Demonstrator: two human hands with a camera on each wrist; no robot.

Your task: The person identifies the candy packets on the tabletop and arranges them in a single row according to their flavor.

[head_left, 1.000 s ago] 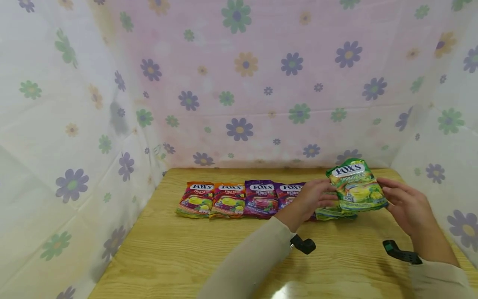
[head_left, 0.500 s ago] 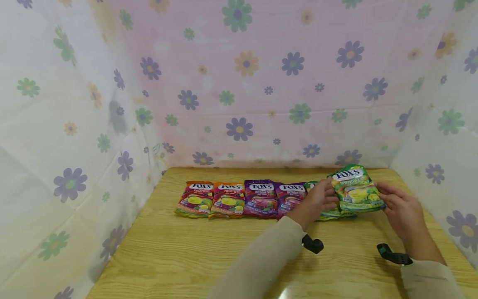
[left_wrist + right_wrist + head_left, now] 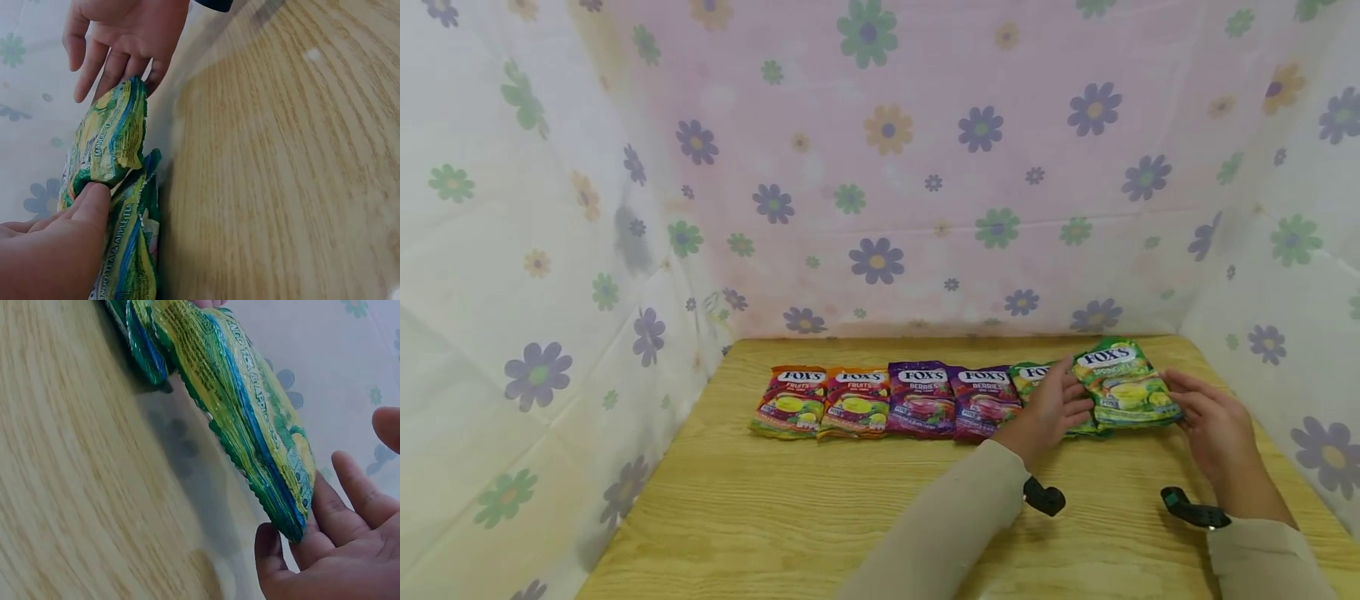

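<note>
A green FOX'S Spring Tea candy bag is held slightly tilted between my two hands at the right end of a row of bags. My left hand touches its left edge with extended fingers, over a second green candy bag that it partly hides. Fairly straight fingers of my right hand touch the opposite edge. In the right wrist view, the lower corner of the bag rests against the right fingers, the thumb apart. The left wrist view shows the held bag overlapping the other green one.
Two orange-topped Fruits bags and two purple Berries bags lie in line to the left on the wooden table. A flowered cloth stands behind and along both sides.
The held green bag has come down and slightly right, toward the table. My left hand has followed rightward; my right hand has dropped a little and then stayed close to its place.
</note>
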